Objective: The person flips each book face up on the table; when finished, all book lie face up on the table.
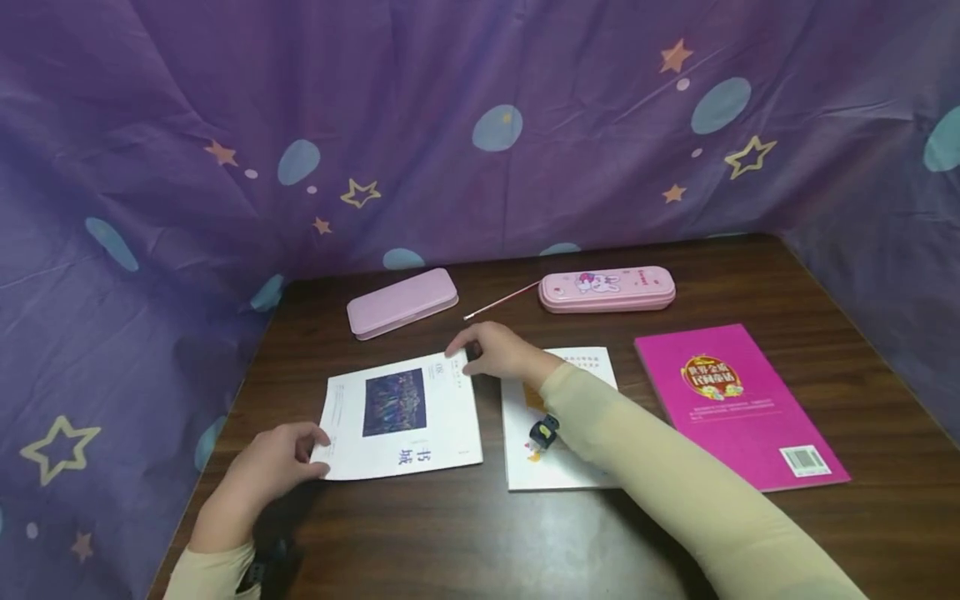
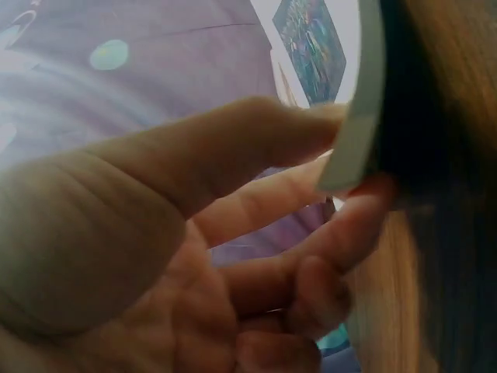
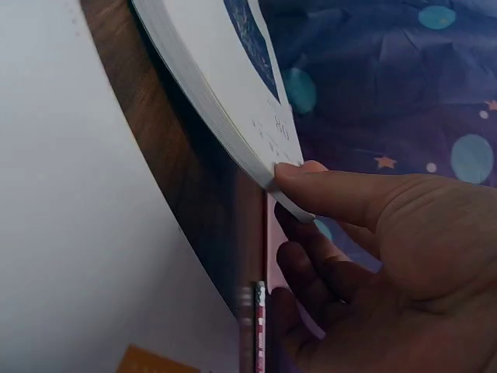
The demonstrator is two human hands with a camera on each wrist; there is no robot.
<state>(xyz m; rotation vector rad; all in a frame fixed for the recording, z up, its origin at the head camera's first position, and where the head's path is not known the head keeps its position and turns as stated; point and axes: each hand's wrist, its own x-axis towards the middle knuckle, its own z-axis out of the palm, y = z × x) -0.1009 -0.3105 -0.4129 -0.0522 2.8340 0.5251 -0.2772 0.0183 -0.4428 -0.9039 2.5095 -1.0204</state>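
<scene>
A white book (image 1: 453, 417) with a dark picture on its cover lies toward the left of the table, turned sideways. My left hand (image 1: 273, 458) pinches its near-left corner; in the left wrist view, the thumb is on the cover and a finger under the book's edge (image 2: 356, 148). At the far-right corner, my right hand (image 1: 502, 350) pinches the same book, thumb on top and fingers beneath the pages (image 3: 194, 85) in the right wrist view. The gripped corners are lifted off the wood.
A second white book (image 1: 558, 471) lies partly under my right forearm. Farther right is a magenta book (image 1: 738, 437) with a barcode. Behind are a plain pink case (image 1: 402, 303), a thin pencil (image 1: 501, 301) and a pink pencil case (image 1: 607, 290) with a rabbit. A purple curtain (image 1: 420, 75) hangs behind.
</scene>
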